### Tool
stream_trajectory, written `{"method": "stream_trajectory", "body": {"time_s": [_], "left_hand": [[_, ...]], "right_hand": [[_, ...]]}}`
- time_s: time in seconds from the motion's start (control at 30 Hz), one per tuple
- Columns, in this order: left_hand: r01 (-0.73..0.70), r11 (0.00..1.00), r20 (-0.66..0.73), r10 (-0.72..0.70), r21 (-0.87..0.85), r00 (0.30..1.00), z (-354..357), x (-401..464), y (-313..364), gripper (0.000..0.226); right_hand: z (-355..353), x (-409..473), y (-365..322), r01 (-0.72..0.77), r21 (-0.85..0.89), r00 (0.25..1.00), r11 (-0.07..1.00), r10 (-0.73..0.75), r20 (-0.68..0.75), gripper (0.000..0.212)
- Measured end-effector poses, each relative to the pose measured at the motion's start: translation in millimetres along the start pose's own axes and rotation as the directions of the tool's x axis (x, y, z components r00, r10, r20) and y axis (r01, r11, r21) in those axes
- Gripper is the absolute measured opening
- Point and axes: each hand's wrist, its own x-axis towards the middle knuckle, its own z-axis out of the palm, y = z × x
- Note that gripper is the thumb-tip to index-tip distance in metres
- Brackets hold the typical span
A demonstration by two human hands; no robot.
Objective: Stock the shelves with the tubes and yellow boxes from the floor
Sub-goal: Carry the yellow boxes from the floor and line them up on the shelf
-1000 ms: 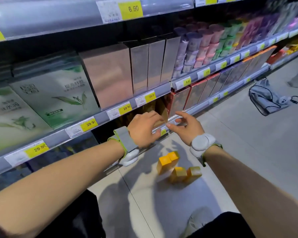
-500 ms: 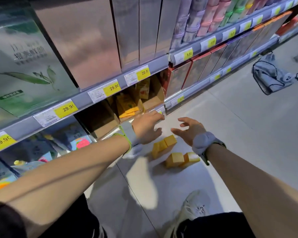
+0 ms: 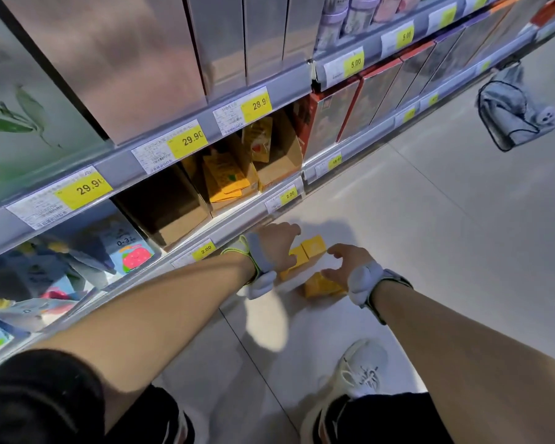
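We see yellow boxes of matt card on a floor of smooth pale tiles with a dull sheen. The shelf edge looks like grey metal, fronted with clear glossy plastic strips over paper price labels. Above stand tall cartons with a shiny metallic, foil-like finish. Open trays below are plain brown cardboard. A grey cloth bag lies crumpled on the floor.
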Motion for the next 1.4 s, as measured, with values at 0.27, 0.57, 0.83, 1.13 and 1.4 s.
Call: {"method": "stream_trajectory", "body": {"time_s": [0.27, 0.57, 0.83, 1.13, 1.4], "left_hand": [[0.010, 0.996, 0.042, -0.014, 0.094, 0.999, 38.5, 15.0, -3.1, 0.061], [0.082, 0.996, 0.019, -0.083, 0.042, 0.996, 72.7, 32.4, -8.2, 0.066], [0.110, 0.990, 0.057, -0.105, -0.091, 0.993, 78.4, 43.3, -15.4, 0.051], [0.251, 0.947, 0.239, -0.201, -0.202, 0.950, 57.0, 35.8, -21.9, 0.049], [0.230, 0.910, 0.181, -0.176, -0.344, 0.968, 38.2, 12.9, -28.8, 0.048]], "right_hand": [[16.5, 23.4, 7.2, -0.069, -0.301, 0.981, 0.951, 0.119, 0.151, 0.064], [27.3, 35.0, 20.9, 0.133, -0.456, 0.982, 0.880, -0.055, 0.181, 0.061], [39.8, 39.1, 22.4, 0.125, -0.475, 0.989, 0.871, -0.070, 0.131, 0.043], [35.1, 32.4, 10.1, 0.186, -0.507, 0.982, 0.842, -0.141, 0.126, 0.037], [13.8, 15.1, -0.2, 0.162, -0.339, 0.985, 0.927, -0.129, 0.118, 0.042]]}}
